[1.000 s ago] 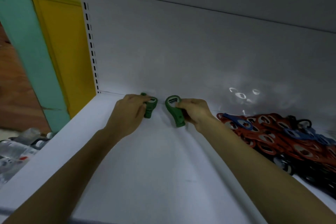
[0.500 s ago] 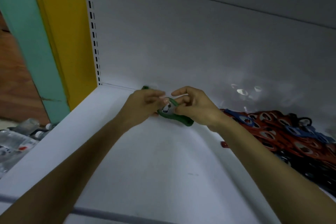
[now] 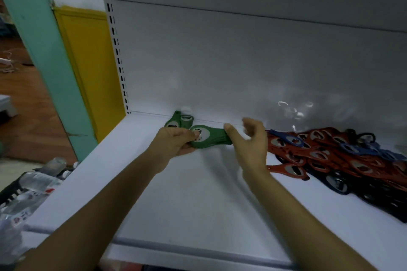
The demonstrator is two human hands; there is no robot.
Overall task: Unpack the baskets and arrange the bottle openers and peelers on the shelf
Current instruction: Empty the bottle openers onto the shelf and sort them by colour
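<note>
Hands: two, left hand [image 3: 176, 141] and right hand [image 3: 248, 143], mid-frame. Green bottle openers [image 3: 174, 121]: three. One green opener [image 3: 211, 138] lies between the hands; two more overlap just above it in the frame. Right side, one heap: red openers [image 3: 317, 160], a dozen or more, too tangled for an exact count; blue openers [image 3: 352, 148], at least three; dark openers [image 3: 374, 196] at the far right edge, number unclear. Shelf [image 3: 198, 204]: one.

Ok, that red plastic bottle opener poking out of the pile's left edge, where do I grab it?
Pinch the red plastic bottle opener by its narrow handle, coming from the left over the white shelf. That end juts clear of the pile; its rounded head lies against the others.
</note>
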